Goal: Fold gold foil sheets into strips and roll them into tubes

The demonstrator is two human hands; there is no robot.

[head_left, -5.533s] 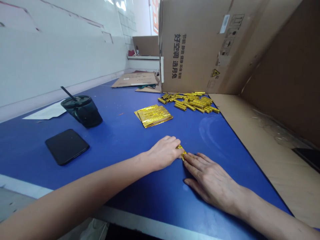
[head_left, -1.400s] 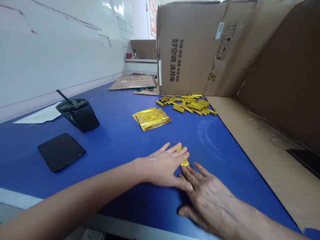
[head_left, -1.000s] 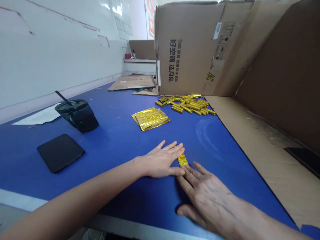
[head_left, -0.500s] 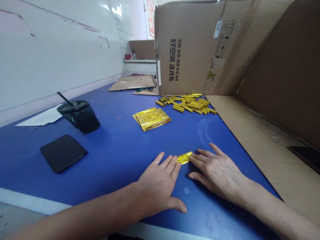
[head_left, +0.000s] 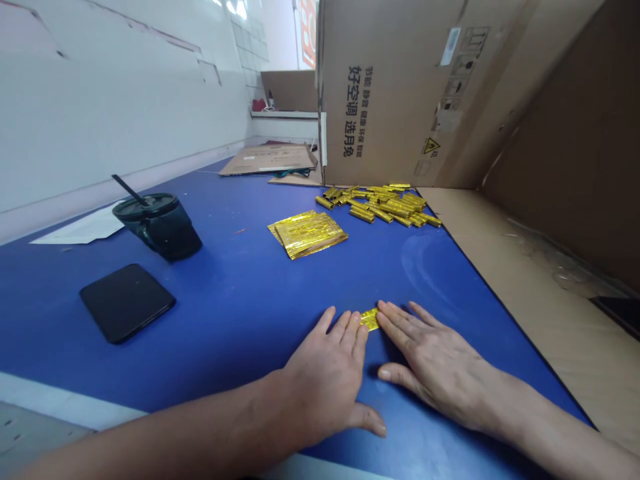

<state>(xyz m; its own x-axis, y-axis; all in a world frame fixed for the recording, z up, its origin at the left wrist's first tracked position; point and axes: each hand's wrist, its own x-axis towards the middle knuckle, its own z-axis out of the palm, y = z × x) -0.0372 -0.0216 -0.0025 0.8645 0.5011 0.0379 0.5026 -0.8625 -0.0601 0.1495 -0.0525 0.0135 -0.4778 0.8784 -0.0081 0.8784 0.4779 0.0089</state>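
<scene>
A small strip of gold foil (head_left: 369, 319) lies on the blue table (head_left: 240, 287), its two ends covered by fingertips. My left hand (head_left: 327, 380) rests on the left end with fingers stretched out and thumb spread. On the right end press the fingertips of my right hand (head_left: 437, 360), also flat, with the thumb apart. Farther back lies a stack of flat gold foil sheets (head_left: 310, 235). Behind it, to the right, is a loose pile of rolled gold foil tubes (head_left: 385, 204).
A dark cup with a straw (head_left: 163, 227) stands at the left by a white paper (head_left: 83, 227). Nearer is a black phone-like slab (head_left: 127, 302). A large cardboard box (head_left: 395, 100) rises at the back right, and flattened cardboard (head_left: 270, 159) lies at the far end.
My right hand's fingers have come closer together and lie farther over the foil strip, so less of it shows. The view has shifted slightly.
</scene>
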